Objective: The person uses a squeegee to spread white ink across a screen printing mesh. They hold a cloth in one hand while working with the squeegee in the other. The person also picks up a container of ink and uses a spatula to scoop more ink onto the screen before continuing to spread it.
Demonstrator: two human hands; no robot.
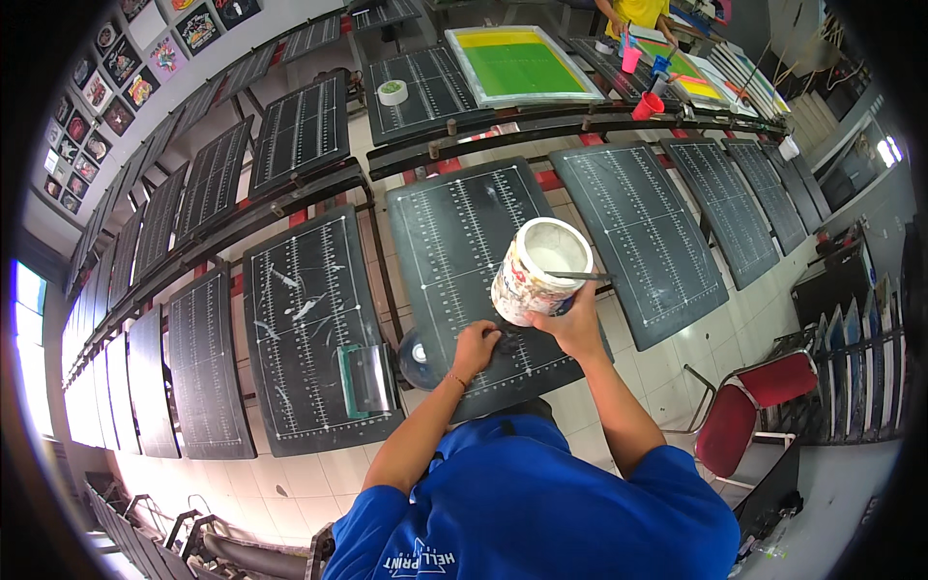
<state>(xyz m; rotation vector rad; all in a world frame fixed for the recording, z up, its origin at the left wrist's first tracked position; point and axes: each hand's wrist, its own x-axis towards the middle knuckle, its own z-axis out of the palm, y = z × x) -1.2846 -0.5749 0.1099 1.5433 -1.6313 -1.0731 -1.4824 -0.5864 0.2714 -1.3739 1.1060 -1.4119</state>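
My right hand (572, 329) is closed round the lower side of a white tub (512, 280) with a smeared, printed wall. The tub is tilted over a black pallet board (449, 242) marked with white ruled lines. Pale material (556, 249) shows inside its open mouth, and a dark flat stick (578, 275) lies across the rim. My left hand (476, 348) rests low on the same board, left of the tub, with its fingers curled in. Whether anything is inside those fingers is hidden.
On the left board (304, 309), with whitish smears, lies a green-edged, shiny flat piece (367, 380). A tape roll (392, 92) and a green-and-yellow screen frame (522, 63) lie across the rail. A person in yellow (638, 14) works far right, near a red cup (648, 106). Red chairs (727, 430) stand right.
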